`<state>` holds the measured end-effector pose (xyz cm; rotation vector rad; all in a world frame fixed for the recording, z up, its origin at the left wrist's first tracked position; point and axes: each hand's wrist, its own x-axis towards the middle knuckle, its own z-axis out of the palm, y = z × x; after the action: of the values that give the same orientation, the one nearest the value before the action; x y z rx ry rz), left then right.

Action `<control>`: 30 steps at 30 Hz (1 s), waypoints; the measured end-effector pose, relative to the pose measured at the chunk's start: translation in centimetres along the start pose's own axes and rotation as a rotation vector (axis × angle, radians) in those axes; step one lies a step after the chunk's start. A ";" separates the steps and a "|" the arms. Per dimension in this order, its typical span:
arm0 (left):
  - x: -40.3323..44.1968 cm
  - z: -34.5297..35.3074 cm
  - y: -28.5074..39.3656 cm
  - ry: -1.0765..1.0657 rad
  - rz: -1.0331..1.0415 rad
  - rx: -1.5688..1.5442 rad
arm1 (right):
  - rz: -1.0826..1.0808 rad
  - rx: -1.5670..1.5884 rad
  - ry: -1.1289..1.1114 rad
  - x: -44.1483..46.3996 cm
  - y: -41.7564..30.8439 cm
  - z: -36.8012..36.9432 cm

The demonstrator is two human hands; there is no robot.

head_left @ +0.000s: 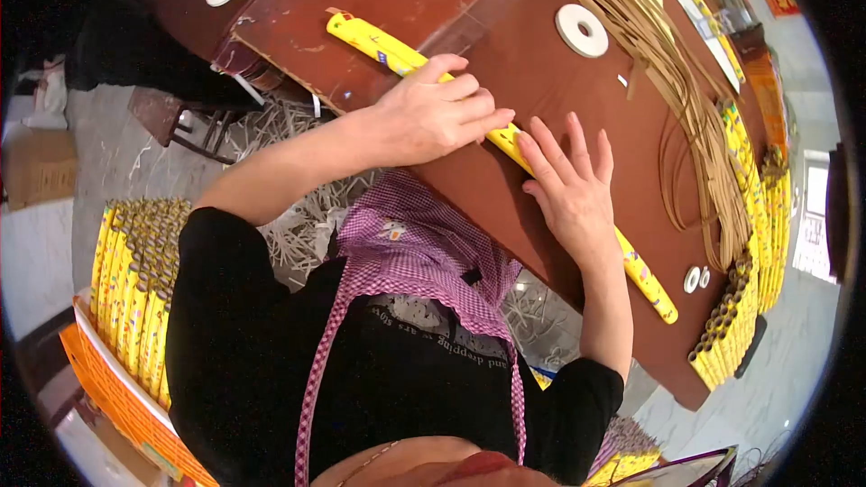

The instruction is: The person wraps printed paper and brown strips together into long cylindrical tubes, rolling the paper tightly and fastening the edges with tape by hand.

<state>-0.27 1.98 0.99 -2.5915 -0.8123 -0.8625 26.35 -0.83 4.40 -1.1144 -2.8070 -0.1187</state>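
A long yellow printed tube (647, 276) lies slantwise along the near edge of the brown table. My left hand (437, 110) is closed over its upper middle part, with the fingers bent across it. Lower down, my right hand (575, 182) rests over the tube with its fingers spread and stretched out. Part of the tube is hidden under both hands. At the tube's upper left end a small reddish-brown bit sticks out.
Brown strips (695, 126) lie in a long bundle on the table's right side, beside a white tape roll (582, 31). Yellow tubes (729, 329) stand packed at the right edge. More tubes (135, 289) fill an orange box at left. Paper shreds (289, 140) litter the floor.
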 end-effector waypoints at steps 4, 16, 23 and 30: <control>-1.5 -1.2 0.8 -0.041 -0.020 0.080 | 0.024 -0.001 0.009 0.0 -0.1 0.2; -6.7 -3.6 2.0 -0.117 -0.163 -0.062 | 0.042 0.040 -0.012 -0.1 -0.1 0.1; -4.9 -4.4 -0.8 -0.041 -0.331 -0.019 | 0.027 0.088 -0.019 0.1 -0.2 -0.2; -4.3 -3.4 -4.1 -0.283 -0.142 0.115 | 0.027 0.110 -0.025 0.1 -0.1 -0.2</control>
<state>-7.04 1.97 1.32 -2.6115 -1.0993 -0.4707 26.24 -0.82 4.60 -1.1358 -2.7808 0.0524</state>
